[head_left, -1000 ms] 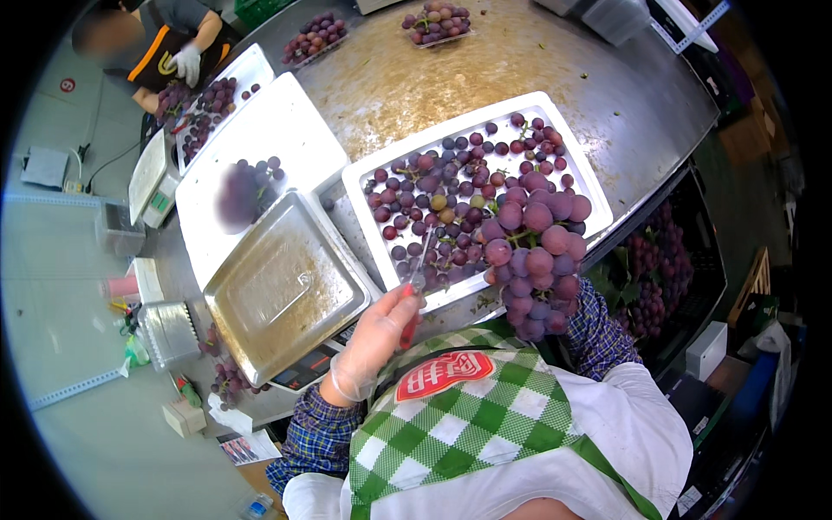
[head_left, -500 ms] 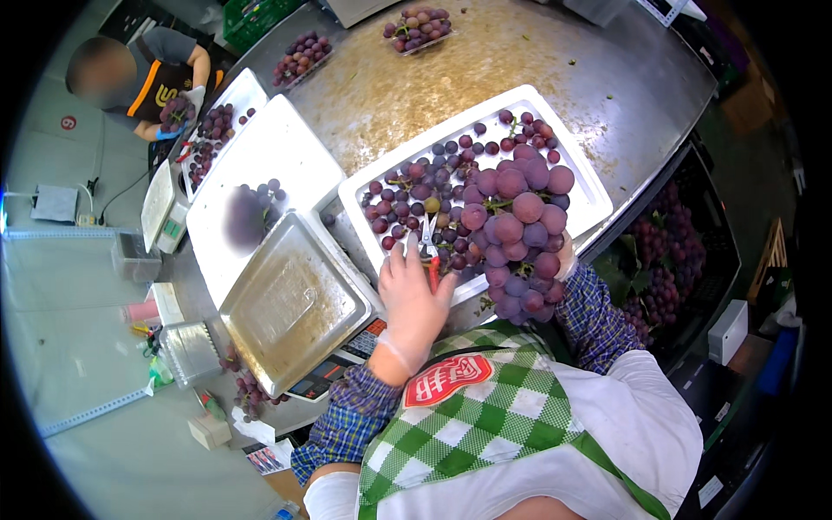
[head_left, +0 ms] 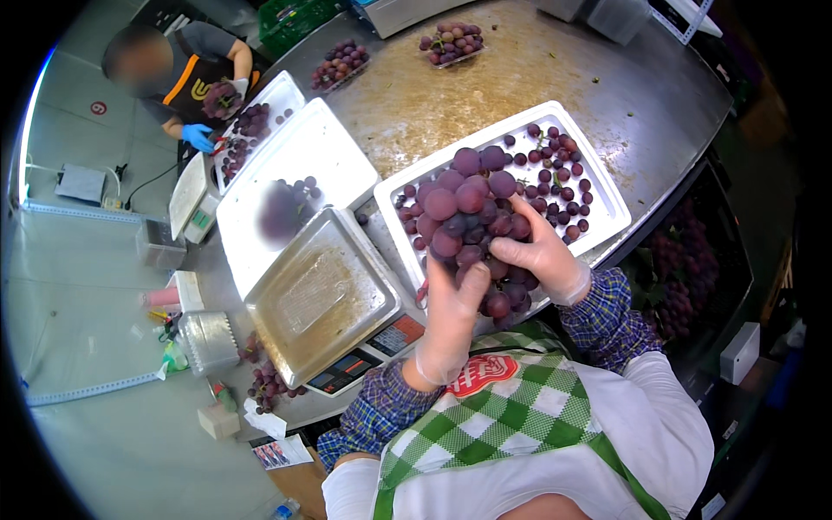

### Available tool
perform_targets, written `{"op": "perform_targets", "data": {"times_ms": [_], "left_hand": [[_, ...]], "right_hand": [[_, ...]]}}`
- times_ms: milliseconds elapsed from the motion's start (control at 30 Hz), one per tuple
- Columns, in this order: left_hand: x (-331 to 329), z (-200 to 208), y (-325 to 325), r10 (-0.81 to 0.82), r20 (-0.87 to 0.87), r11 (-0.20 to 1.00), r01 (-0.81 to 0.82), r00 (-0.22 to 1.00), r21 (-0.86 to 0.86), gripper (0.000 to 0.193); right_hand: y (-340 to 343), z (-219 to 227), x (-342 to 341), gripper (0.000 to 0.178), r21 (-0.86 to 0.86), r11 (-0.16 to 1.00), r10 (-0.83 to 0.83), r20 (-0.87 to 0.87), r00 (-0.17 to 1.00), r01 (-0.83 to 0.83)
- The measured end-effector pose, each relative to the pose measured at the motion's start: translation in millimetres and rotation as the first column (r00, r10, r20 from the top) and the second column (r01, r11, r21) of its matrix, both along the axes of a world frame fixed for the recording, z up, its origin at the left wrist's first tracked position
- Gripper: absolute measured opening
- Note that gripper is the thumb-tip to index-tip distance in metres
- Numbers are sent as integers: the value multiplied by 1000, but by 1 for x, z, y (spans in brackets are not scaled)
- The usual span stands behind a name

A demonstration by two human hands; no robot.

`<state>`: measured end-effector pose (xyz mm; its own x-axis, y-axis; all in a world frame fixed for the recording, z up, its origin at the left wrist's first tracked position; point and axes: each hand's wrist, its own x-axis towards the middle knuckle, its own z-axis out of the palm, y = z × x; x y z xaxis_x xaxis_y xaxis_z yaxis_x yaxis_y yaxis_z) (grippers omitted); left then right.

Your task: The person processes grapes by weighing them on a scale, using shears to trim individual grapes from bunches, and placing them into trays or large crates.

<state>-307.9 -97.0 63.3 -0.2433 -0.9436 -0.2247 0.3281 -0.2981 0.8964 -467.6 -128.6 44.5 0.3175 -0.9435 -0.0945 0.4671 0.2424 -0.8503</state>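
A large bunch of purple grapes (head_left: 468, 204) is held between my two hands over a white foam tray (head_left: 598, 192). My left hand (head_left: 451, 321), in a thin clear glove, is closed against the near left side of the bunch. My right hand (head_left: 548, 257), gloved the same way, grips its right side with the thumb on top. Loose grapes (head_left: 563, 173) and stems lie in the tray. Beside my left hand shows a bit of the red handle of the snips (head_left: 422, 293); the bunch and hand hide the rest.
Left of the tray stands a scale with a metal pan (head_left: 321, 303). Behind it a white tray (head_left: 338, 156) holds a few grapes. Packed grape boxes (head_left: 452, 43) sit at the back. A co-worker (head_left: 204, 82) handles grapes at far left. A crate of grapes (head_left: 685, 260) is at right.
My left hand has left the snips in the tray and come up against the grape bunch. The bunch has moved left and turned, and my right hand now shows beside it.
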Motion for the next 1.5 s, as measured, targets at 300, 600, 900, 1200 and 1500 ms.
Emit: {"op": "perform_targets", "data": {"times_ms": [300, 600, 900, 1200, 1500], "left_hand": [[31, -18, 0, -37, -222, 983, 75, 974, 168, 68], [31, -15, 4, -67, -496, 973, 167, 866, 161, 78], [30, -8, 11, -34, -341, 964, 121, 939, 238, 62], [28, 5, -4, -193, 253, 981, 182, 948, 67, 59], [47, 46, -9, 270, 796, 883, 189, 542, -429, 32]], "right_hand": [[4, 10, 2, 95, -331, 928, -8, -479, 878, -172], [-3, -14, -1, 79, -43, 993, 109, 23, 994, -108], [20, -26, 21, 76, 261, 942, 67, 471, 879, -212], [13, -46, 18, 77, 270, 930, -8, 696, 718, -251], [12, -36, 13, 72, 386, 906, -171, 710, 683, -174]]}}
